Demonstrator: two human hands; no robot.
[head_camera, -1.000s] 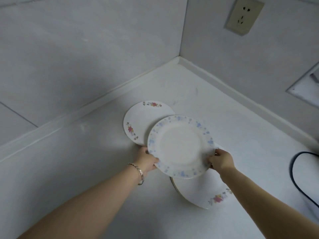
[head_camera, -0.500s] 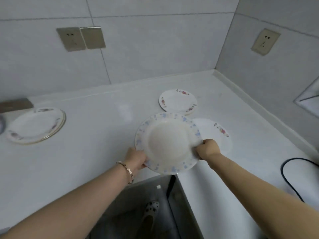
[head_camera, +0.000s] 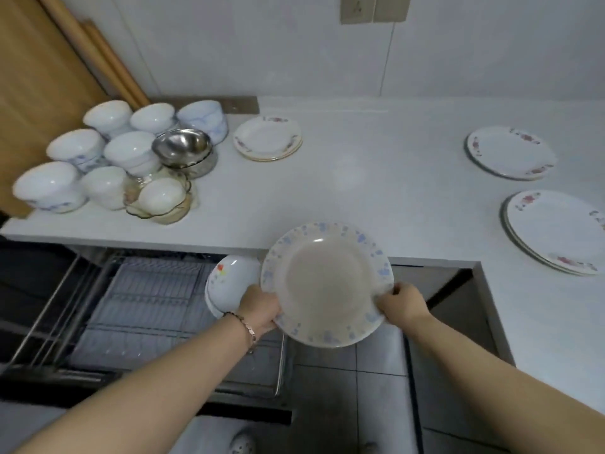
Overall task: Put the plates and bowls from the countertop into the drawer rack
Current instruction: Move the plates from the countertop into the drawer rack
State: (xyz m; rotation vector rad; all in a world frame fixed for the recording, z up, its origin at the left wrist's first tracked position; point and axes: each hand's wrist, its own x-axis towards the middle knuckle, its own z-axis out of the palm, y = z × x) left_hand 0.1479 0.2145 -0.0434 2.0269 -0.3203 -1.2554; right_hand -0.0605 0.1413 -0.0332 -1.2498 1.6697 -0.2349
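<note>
Over drawer rack (head_camera: 154, 299), hands grip plate (head_camera: 327, 285) rim.

You see brown wooden boards (head_camera: 42, 77) on the left, a wall socket (head_camera: 357, 9) up high, and grey floor tiles (head_camera: 343, 385) below.

The counter (head_camera: 376, 178) holds a metal bowl (head_camera: 183, 147). White bowls (head_camera: 131, 152) crowd just left of it. A glass dish (head_camera: 157, 199) sits in front of it. Flowery plates (head_camera: 266, 137) lie just right of it, with a second stack (head_camera: 510, 152) and a third stack (head_camera: 556, 231) far right.
</note>
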